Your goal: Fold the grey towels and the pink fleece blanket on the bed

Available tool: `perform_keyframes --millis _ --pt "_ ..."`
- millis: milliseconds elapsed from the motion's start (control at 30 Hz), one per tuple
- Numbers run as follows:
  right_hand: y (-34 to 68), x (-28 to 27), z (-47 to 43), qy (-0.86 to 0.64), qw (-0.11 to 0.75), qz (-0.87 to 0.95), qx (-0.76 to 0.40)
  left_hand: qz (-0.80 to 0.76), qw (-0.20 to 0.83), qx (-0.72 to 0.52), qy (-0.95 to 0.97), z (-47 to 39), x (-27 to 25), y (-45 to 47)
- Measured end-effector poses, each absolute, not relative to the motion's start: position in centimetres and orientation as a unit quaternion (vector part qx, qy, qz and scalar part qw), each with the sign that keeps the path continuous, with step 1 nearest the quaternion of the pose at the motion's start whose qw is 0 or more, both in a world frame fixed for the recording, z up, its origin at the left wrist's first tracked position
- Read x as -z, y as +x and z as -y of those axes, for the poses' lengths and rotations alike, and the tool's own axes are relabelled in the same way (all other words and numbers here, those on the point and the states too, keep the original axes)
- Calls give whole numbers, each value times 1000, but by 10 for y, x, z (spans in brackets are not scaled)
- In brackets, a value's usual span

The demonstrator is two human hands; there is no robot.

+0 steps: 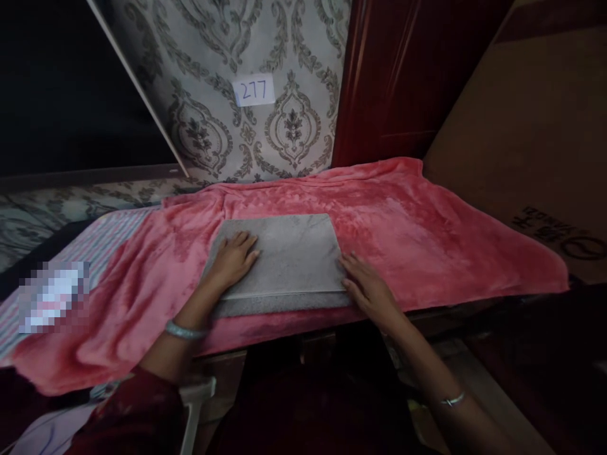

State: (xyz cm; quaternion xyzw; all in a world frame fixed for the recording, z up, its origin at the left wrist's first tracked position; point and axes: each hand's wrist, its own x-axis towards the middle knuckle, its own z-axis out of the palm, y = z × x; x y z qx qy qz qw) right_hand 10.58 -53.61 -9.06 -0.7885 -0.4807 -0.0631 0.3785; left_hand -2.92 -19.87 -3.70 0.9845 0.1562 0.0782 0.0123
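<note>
A grey towel [289,253], folded into a flat rectangle, lies on a pink plush blanket [403,234]. One lower layer of the towel shows along its near edge. My left hand [234,260] rests flat on the towel's left side, fingers spread and pointing away from me. At the towel's right edge is my right hand [368,285], its fingers stretched out and touching the edge. Neither hand grips anything.
A striped cloth [118,234] shows beneath the blanket at the left, with a blurred patch on it. Behind stand a dark screen [71,88], a patterned wall with a paper marked 277 [255,90], and a dark red door panel [398,76]. A large cardboard box [531,139] borders the right side.
</note>
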Motion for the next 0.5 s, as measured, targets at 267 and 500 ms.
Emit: perform_keyframes --millis 267,500 --pt "63 39 421 -764 221 605 38 -196 16 -107 975 248 53 -107" --pt "24 71 397 -749 140 648 -6 -188 -13 -172 967 267 89 -125"
